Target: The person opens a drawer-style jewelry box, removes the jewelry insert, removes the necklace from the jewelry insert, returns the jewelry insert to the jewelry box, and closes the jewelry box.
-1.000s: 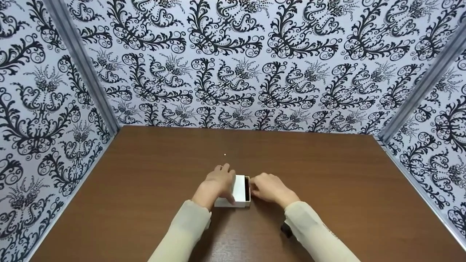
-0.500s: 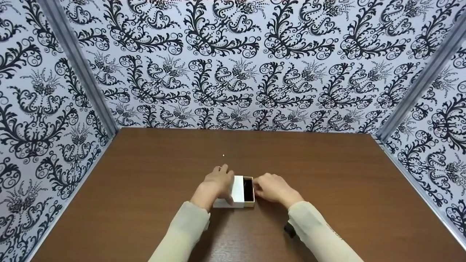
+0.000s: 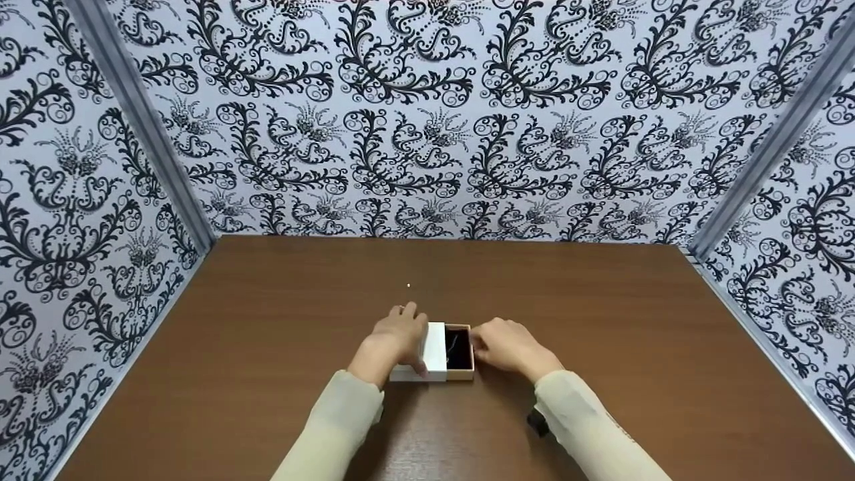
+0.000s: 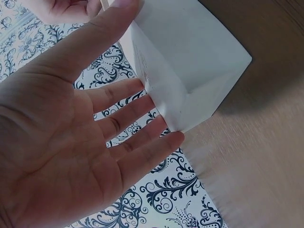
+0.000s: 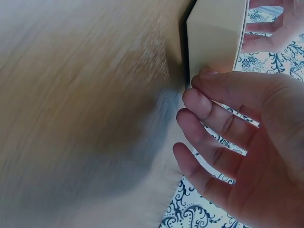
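Observation:
A small sliding box lies on the table, with its white sleeve (image 3: 436, 351) to the left and its tan cardboard drawer (image 3: 461, 376) drawn partway out to the right. The drawer's lining is black, and a thin, shiny strand (image 3: 452, 346) shows in it, too small to identify. My left hand (image 3: 399, 337) spans the sleeve from above; in the left wrist view its thumb and fingertips hold opposite sides of the white sleeve (image 4: 190, 47). At the drawer's right end is my right hand (image 3: 507, 347). In the right wrist view, thumb and forefinger pinch the drawer's end (image 5: 216, 38).
The brown wooden table (image 3: 300, 287) extends around the box on every side. Patterned black-and-white walls (image 3: 414, 120) enclose it at the back and both sides, with grey strips at the corners. A dark object (image 3: 538, 422) shows under the right cuff.
The drawer has slid rightward out of the sleeve with my right hand, uncovering more of the black lining and the strand. My left hand has stayed on the sleeve.

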